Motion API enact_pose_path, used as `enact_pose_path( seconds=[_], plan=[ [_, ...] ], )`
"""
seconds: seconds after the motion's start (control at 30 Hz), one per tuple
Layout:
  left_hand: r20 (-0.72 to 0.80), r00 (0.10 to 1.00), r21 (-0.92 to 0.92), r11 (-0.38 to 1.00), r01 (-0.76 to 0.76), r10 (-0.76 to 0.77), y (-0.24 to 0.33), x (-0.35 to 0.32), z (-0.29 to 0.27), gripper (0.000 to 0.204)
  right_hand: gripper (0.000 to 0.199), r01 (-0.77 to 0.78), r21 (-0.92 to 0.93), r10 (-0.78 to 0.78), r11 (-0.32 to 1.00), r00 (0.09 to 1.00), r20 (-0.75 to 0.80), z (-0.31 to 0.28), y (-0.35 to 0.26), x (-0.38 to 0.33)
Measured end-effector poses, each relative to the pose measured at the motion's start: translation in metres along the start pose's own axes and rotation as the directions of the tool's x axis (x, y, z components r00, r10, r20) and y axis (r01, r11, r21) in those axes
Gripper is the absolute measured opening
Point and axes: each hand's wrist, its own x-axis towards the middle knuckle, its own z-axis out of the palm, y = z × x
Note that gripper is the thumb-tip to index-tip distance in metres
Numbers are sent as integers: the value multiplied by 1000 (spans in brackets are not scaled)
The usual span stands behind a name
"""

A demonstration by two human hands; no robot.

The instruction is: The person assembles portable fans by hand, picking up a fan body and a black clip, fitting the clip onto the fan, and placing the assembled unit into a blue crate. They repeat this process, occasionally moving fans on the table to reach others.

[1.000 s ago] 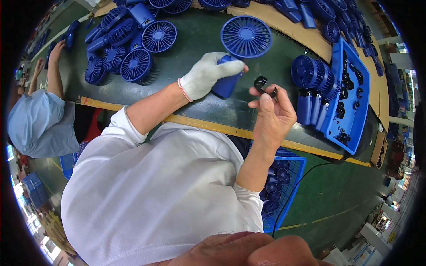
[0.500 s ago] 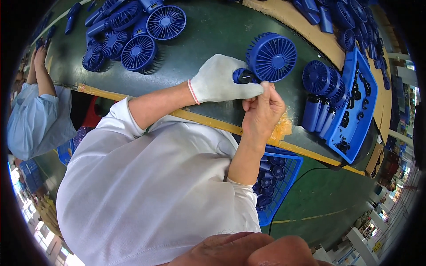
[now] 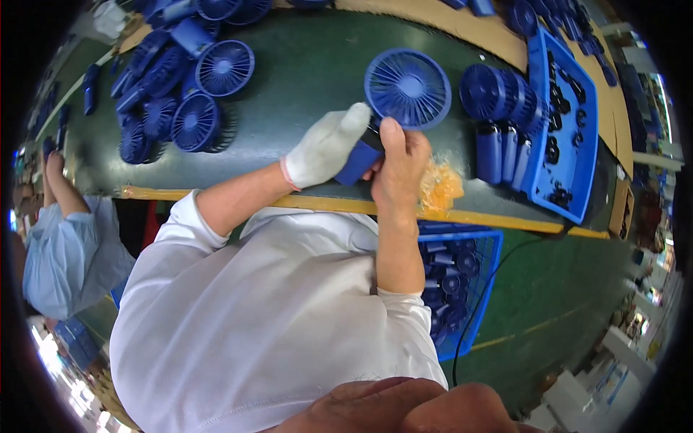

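Soft, even light falls from overhead onto the fingers [image 3: 393, 141], and just above them the held fan [image 3: 408, 88] shows crisp spokes, with the white shirt [image 3: 274, 310] below them glowing brightest! Left of the fingers, a fan grille [image 3: 195, 121] throws a faint striped shadow across the dim green tabletop [image 3: 289, 94], which wears a dull sheen. Far below-left, glare [image 3: 48, 348] burns white, while at the outermost edges the background smears and bends into a black surround!
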Motion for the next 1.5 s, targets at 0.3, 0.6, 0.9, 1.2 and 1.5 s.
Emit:
enact_pose_path(
  seconds=[0.3, 0.6, 0.9, 1.2, 1.5],
  plan=[
    [8, 946, 375, 876, -303, 324, -3, -1, 27, 51, 39, 398, -575, -449, 714, 891, 60, -18, -49, -5],
    [411, 647, 888, -443, -124, 643, 119, 139, -145, 43, 30, 143, -984, -551, -110, 815, 180, -69, -82, 44],
    [346, 885, 845, -513, -150, 311, 155, 203, -196, 45, 31, 253, -948, -724, -194, 615, 313, -124, -106, 46],
    [537, 738, 842, -206, -499, 409, 111, 61, -89, 37, 34, -270, -924, -585, -272, 809, -64, -268, -169, 82],
    [413, 828, 894, 3, -447, 379, 18, -9, -35, 46, 42, -250, -967, -615, -43, 769, -172, -304, -164, 97]
  ],
)
